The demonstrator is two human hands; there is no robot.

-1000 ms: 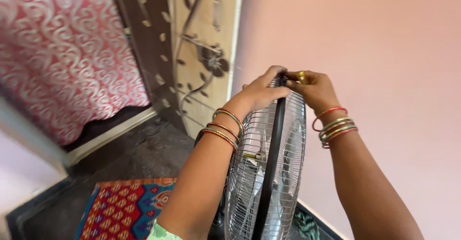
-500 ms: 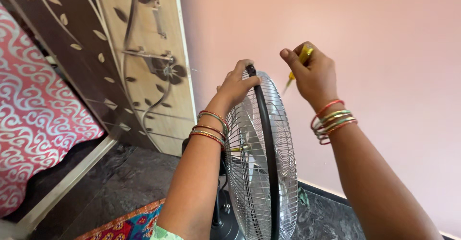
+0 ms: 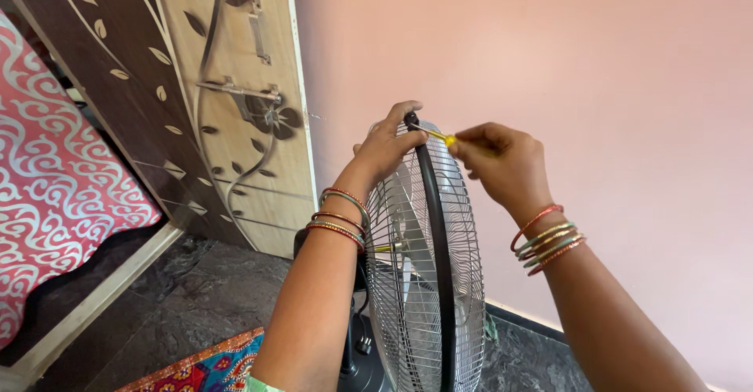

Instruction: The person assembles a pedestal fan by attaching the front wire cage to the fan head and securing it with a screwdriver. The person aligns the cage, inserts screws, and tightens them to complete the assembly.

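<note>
A pedestal fan (image 3: 427, 282) stands on the dark stone floor (image 3: 196, 290) just in front of the pink wall (image 3: 549, 62), seen edge-on, its wire grille halves joined by a black rim (image 3: 434, 227) that runs up the middle. The left hand (image 3: 388, 145) rests on the top of the fan, fingers curled together over the rim and the left side of the grille, gripping it. The right hand (image 3: 502, 160) comes in from the right, its fingers pinched shut on a small screwdriver (image 3: 439, 134) with a yellow handle; the thin metal shaft points left and its tip meets the rim at the very top, just beside the left fingertips. Both wrists carry stacks of red, green and gold bangles (image 3: 549, 239). To the left, a brown wardrobe (image 3: 196, 86) with a floral pattern and metal latches stands against the wall, a red and white patterned cloth (image 3: 55, 180) lies at the far left, and a colourful rug (image 3: 204, 368) shows on the near floor.
</note>
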